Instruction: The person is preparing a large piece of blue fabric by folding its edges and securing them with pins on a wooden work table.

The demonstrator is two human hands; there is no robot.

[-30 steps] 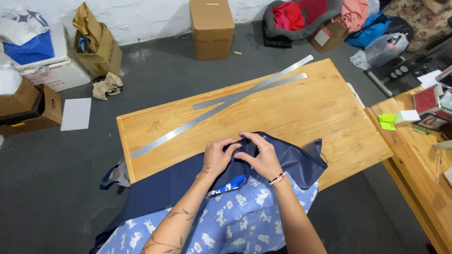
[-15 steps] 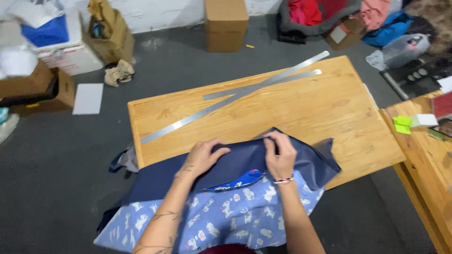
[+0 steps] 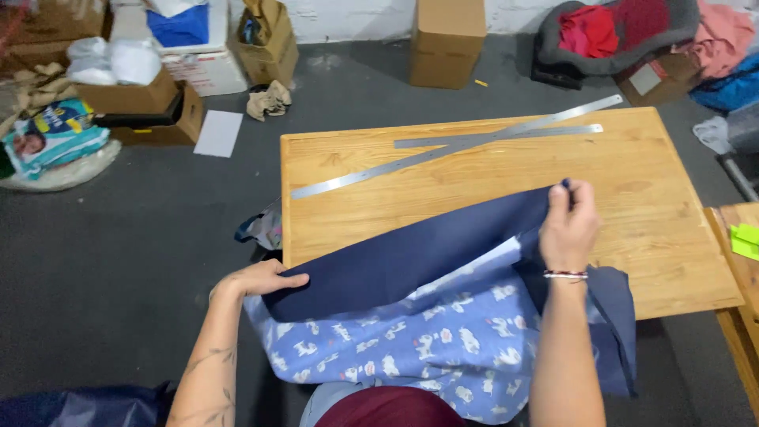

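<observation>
Gripping the navy fabric [image 3: 411, 257] at both ends: left hand [image 3: 257, 281] pinched on its corner off the table's [image 3: 474, 178] near-left corner, right hand [image 3: 569, 229] clenched on the raised far corner above the near edge. Stretched between the hands, long axis slanting left-near to right-far, over printed blue cloth [image 3: 411, 348]. Two metal rulers [image 3: 474, 142] lying well apart, toward the far edge.

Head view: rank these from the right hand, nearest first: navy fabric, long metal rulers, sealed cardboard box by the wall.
1. Navy fabric, pinched in the right hand.
2. Long metal rulers, crossed at the table's far side.
3. Sealed cardboard box, on the floor beyond the table.
</observation>
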